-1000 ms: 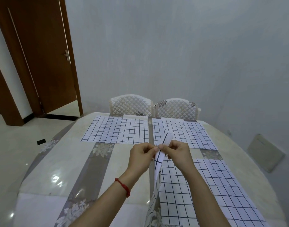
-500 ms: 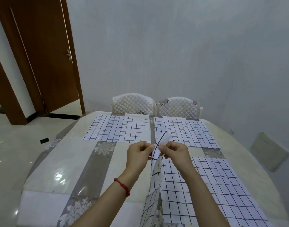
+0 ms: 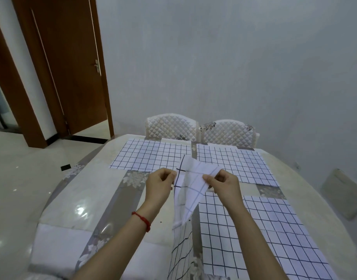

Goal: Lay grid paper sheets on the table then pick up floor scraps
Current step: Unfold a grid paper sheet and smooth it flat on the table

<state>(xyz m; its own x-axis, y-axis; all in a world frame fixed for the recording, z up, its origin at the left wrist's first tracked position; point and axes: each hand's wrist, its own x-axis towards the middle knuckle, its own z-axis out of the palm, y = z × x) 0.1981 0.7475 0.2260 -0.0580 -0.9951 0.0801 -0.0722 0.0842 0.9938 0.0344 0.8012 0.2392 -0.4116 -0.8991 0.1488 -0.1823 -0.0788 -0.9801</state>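
Observation:
I hold a folded grid paper sheet (image 3: 190,188) above the table's middle. My left hand (image 3: 158,186) pinches its left top edge. My right hand (image 3: 224,185) pinches its right top corner, and the upper layers are spread apart between the hands. The lower part of the sheet hangs down toward the near edge. Three grid sheets lie flat on the round marble table (image 3: 88,199): a far left sheet (image 3: 151,155), a far right sheet (image 3: 236,164), and a near right sheet (image 3: 254,237).
Two white quilted chairs (image 3: 171,126) (image 3: 228,131) stand at the table's far side against the wall. A brown door (image 3: 68,63) stands open at left. A dark scrap (image 3: 65,167) lies on the glossy floor left of the table. A flat beige panel (image 3: 343,194) leans at right.
My hands have moved apart and the folded sheet has opened out at its top. The view has shifted slightly.

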